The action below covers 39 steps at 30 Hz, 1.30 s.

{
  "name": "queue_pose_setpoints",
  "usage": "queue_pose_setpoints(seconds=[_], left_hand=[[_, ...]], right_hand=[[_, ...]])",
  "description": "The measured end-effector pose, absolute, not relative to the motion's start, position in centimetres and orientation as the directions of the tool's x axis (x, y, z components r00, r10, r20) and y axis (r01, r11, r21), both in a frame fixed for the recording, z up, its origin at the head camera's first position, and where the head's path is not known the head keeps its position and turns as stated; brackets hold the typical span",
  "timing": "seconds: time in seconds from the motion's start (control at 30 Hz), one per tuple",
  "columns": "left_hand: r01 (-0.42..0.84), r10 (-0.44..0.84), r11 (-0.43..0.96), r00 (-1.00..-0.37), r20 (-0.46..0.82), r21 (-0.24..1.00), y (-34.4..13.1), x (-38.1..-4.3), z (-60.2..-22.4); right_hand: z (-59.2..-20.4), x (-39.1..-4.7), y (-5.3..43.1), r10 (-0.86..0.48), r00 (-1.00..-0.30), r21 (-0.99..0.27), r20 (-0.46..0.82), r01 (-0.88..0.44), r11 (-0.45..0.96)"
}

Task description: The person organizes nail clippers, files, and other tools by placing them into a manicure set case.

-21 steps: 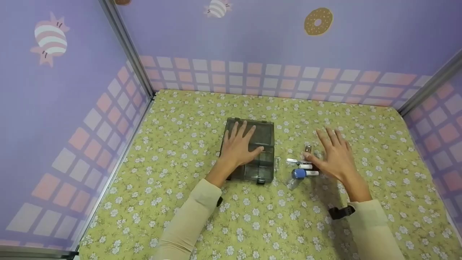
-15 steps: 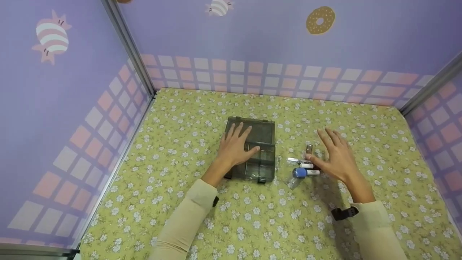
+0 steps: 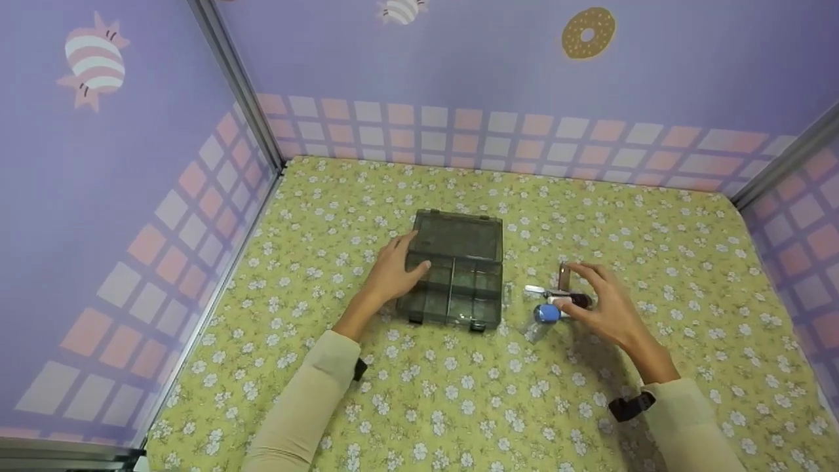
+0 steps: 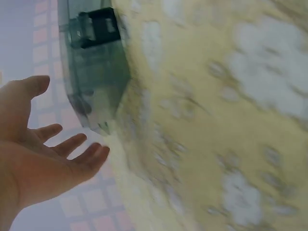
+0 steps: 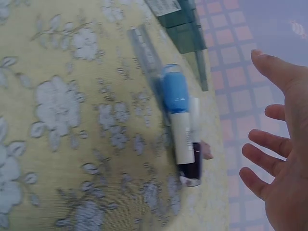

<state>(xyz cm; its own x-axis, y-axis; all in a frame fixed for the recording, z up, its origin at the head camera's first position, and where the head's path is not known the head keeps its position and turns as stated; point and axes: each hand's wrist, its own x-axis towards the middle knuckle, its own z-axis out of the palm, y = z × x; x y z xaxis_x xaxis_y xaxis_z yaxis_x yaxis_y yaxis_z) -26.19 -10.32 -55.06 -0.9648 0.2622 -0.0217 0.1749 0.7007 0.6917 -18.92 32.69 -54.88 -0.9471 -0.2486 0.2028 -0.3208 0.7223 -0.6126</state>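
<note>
A dark see-through compartment box (image 3: 457, 237) with several sections stands in the middle in the head view. My left hand (image 3: 392, 275) is at its left side, thumb near the edge and fingers relaxed; the left wrist view shows the fingers (image 4: 72, 147) loosely bent beside the box (image 4: 94, 67). My right hand (image 3: 609, 308) hovers beside a cluster of nail polish bottles, thumb and fingers apart. The cluster includes a blue nail polish bottle (image 5: 175, 91) with a white cap, a dark nail polish bottle (image 5: 192, 171) and a brownish bottle (image 3: 564, 276).
A white-tipped slim item (image 3: 534, 290) lies by the bottles. Clear plastic pieces (image 3: 536, 330) lie near the blue bottle and along the box's right side. A flowered cloth (image 3: 459, 406) covers the table, with a patterned wall (image 3: 432, 65) behind and panels at the sides.
My left hand has slid left off the top of the box to its left side. My right hand has come lower over the bottles, its fingers bending in toward them.
</note>
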Motion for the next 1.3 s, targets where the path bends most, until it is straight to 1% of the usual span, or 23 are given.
queue_pose_setpoints(seconds=[0.17, 0.3, 0.4, 0.6, 0.73, 0.97, 1.3], left_hand=[[0.157, 0.272, 0.618, -0.962, -0.023, 0.77, -11.6, -26.4, -55.8], [0.123, 0.298, 0.549, -0.953, -0.055, 0.827, -12.3, -26.5, -56.0], [0.067, 0.306, 0.504, -0.946, -0.106, 0.861, -12.8, -26.5, -56.0], [-0.103, 0.33, 0.379, -0.913, -0.238, 0.92, -13.7, -25.9, -55.7], [-0.158, 0.355, 0.317, -0.895, -0.272, 0.935, -13.9, -25.7, -55.7], [-0.183, 0.368, 0.255, -0.89, -0.27, 0.95, -14.4, -25.7, -56.0], [-0.153, 0.379, 0.274, -0.89, -0.252, 0.95, -14.5, -25.9, -56.4]], right_hand=[[-56.1, -18.4, 32.7, -0.25, -0.949, -0.681, 0.191, -0.312, 0.663], [-57.0, -18.1, 32.6, -0.273, -0.941, -0.698, 0.198, -0.331, 0.635], [-57.6, -18.0, 32.4, -0.286, -0.939, -0.69, 0.19, -0.335, 0.641], [-58.3, -17.6, 32.1, -0.273, -0.948, -0.686, 0.165, -0.309, 0.658], [-58.7, -17.3, 32.1, -0.27, -0.946, -0.682, 0.178, -0.317, 0.659], [-59.4, -17.3, 31.5, -0.289, -0.933, -0.646, 0.215, -0.358, 0.674], [-59.7, -17.3, 30.6, -0.301, -0.923, -0.547, 0.24, -0.385, 0.743]])
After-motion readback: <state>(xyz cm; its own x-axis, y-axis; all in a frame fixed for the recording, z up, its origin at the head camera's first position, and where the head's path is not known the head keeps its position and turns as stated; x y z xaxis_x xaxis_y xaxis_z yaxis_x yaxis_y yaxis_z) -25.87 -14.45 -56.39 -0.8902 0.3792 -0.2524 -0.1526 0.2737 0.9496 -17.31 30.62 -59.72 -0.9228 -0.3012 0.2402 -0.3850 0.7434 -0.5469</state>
